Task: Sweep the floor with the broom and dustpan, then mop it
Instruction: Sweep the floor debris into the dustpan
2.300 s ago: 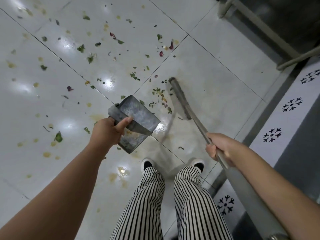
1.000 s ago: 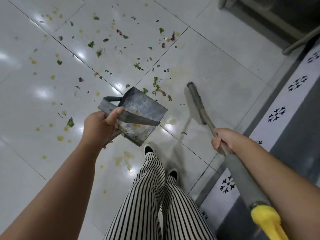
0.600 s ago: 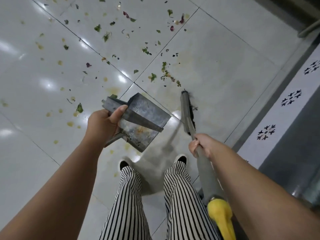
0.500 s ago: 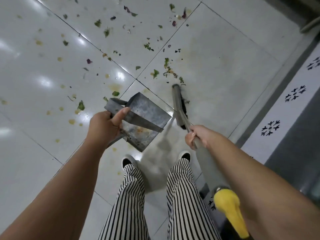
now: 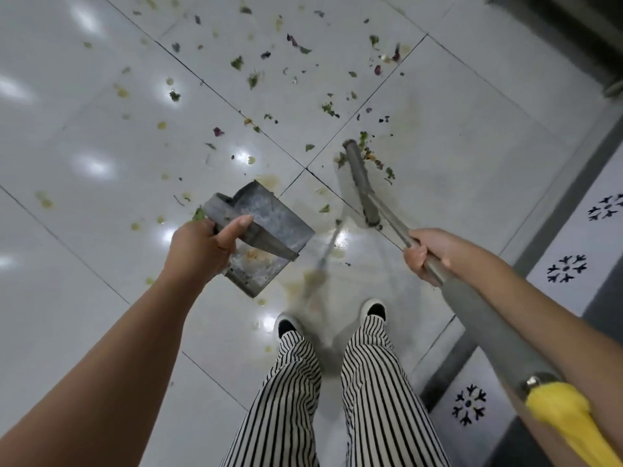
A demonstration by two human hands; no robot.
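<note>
Left hand (image 5: 202, 251): closed around the handle of the dustpan (image 5: 266, 237), thumb laid over the top; the pan is held in the air above the floor (image 5: 84, 298), tilted, mouth facing down and towards the feet.
Right hand (image 5: 428, 254): the fingers (image 5: 416, 261) are wrapped tight around the thin metal part of the broom (image 5: 362, 183) shaft, just above the thicker grey sleeve.
Broom: the head is set on the floor beside a small heap of scraps (image 5: 371, 153), the shaft slanting back to the right hand; a yellow end cap is seen at the lower right.
Scraps: green, purple and yellowish bits are scattered widely over the white tiles, mostly ahead and to the left, with smeared stains near the feet.
Stage: sweeping is judged to be under way; the pan looks nearly empty, and no mop is seen.
Handling, dustpan: sheet metal, judged stiff and fairly light; best held at the handle, well clear of the thin edges.
Handling, broom: a long, stiff pole, judged light; a grip low on the shaft gives control of the head.
Risk: the glossy, stained tiles are judged slippery, and damp bits may smear rather than roll.
</note>
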